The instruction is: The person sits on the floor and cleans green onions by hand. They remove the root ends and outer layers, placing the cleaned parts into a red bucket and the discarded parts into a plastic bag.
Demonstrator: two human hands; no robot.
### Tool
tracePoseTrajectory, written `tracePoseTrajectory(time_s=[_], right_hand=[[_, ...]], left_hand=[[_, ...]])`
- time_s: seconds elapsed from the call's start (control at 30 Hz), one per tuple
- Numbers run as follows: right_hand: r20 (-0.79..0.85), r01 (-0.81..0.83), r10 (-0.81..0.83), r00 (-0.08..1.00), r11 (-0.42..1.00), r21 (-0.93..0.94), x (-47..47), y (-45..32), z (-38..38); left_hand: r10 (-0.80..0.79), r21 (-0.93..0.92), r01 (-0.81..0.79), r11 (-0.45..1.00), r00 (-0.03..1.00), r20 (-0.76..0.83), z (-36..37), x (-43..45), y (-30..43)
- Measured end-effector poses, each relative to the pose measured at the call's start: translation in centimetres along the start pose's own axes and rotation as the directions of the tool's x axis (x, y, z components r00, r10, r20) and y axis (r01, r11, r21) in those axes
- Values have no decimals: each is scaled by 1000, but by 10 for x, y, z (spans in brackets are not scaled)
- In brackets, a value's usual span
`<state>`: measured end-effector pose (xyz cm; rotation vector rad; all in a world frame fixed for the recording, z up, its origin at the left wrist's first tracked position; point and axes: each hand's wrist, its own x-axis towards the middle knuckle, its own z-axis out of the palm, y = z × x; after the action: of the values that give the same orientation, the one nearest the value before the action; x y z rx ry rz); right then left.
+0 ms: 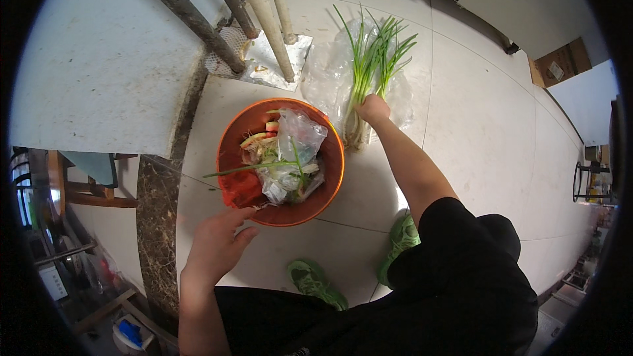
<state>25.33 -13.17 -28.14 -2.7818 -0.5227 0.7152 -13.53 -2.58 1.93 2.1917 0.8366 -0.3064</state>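
My right hand is closed on the lower stems of a bunch of green onions; its fingertips are partly hidden among them. The bunch lies on a clear plastic bag spread over the floor, white root ends towards me and green tips away. Just beside the near left rim of an orange-red waste bin, my left hand is empty, thumb and fingers apart. Inside the bin are crumpled clear plastic, melon rind pieces, onion trimmings and a red bag. One green stalk sticks out over the rim.
Several pipes rise from the floor beyond the bin, near a silvery sheet and white foam netting. A pale panel stands at the left. My green shoes are close below the bin. A cardboard box is far right.
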Motion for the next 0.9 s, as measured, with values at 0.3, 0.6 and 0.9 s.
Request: tracePoseTrajectory(time_s=[0.3,0.6,0.9], right_hand=[[99,-99,80,992,974,205,24,13,18],[202,-146,-15,979,640,754,17,5,-25],[146,-49,-145,979,526,849,-15,-36,-145]], left_hand=[[58,40,-59,997,998,21,0,3,0],[117,44,-118,992,993,9,-2,8,2],[237,-34,-242,970,965,-111,-3,31,0]])
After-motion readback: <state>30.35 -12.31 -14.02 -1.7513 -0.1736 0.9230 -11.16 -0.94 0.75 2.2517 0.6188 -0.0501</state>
